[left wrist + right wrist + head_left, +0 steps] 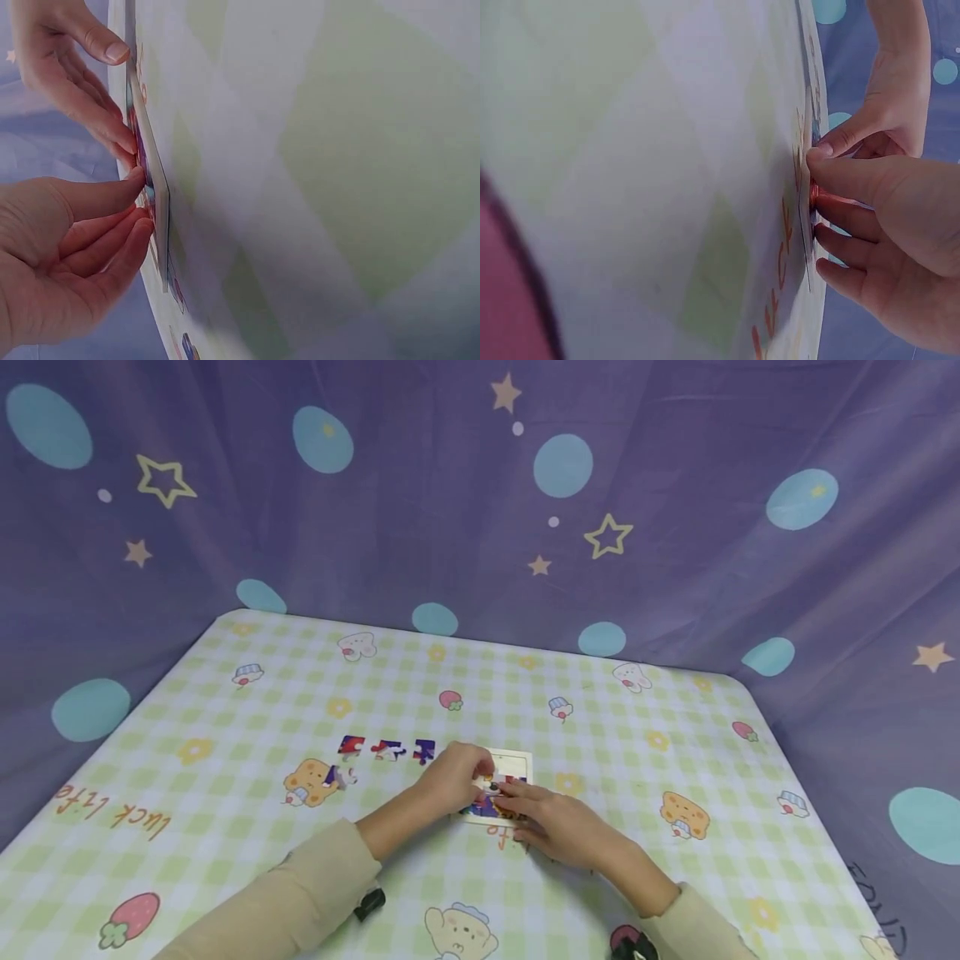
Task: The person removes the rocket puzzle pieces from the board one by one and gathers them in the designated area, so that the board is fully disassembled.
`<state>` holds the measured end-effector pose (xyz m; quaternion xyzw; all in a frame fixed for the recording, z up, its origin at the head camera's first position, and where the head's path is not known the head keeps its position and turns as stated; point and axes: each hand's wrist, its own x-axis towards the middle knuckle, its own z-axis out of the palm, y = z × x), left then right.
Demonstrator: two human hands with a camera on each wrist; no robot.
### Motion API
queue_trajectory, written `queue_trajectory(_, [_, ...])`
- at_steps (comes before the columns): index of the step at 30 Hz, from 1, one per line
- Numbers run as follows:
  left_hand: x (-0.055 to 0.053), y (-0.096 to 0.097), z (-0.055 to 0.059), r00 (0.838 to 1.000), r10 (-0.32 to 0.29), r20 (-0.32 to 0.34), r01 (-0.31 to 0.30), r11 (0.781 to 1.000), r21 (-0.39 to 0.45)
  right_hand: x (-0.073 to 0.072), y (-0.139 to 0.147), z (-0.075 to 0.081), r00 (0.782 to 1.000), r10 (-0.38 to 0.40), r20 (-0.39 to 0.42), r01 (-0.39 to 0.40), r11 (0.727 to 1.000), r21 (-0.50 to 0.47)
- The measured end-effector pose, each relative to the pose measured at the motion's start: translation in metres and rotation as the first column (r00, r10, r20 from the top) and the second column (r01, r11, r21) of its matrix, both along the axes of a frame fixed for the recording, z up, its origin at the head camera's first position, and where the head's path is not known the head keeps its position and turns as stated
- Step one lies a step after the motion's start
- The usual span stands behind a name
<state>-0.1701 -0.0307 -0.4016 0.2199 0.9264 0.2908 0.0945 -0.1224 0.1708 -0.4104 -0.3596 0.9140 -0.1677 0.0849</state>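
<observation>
A small jigsaw puzzle in a cream frame [517, 755] lies on the table, its near part filled with colourful pieces [483, 811] and its far part bare. My left hand [450, 770] is over the left side of the frame, thumb and fingers curled down around a puzzle piece [491, 786], largely covered by the fingers. From the right, my right hand [564, 823] rests its nearly straight fingertips on the filled part. In the left wrist view, the puzzle's edge [159, 176] shows side-on, with both hands' fingertips touching its top face.
Left of the frame lie several loose puzzle pieces, among them a red one [351, 745], a purple one [424, 751] and a nearer one [340, 777]. A green checked cloth [645, 893] with cartoon prints covers the table. Behind it hangs a purple curtain [450, 485].
</observation>
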Motion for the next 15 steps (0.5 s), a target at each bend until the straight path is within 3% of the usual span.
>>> queue_trajectory(8, [-0.0020,0.0002,0.0002,0.999,0.022,0.037,-0.023,1.000,0.021,0.0027,0.0040,-0.0018,0.999,-0.009,-0.033,0.009,1.000,-0.008])
queue_trajectory(15, [-0.0077,0.0021,0.0025,0.995,0.039,0.096,-0.046,0.996,0.072,0.0029,0.0035,-0.0019,1.000,-0.022,-0.005,0.022,1.000,-0.016])
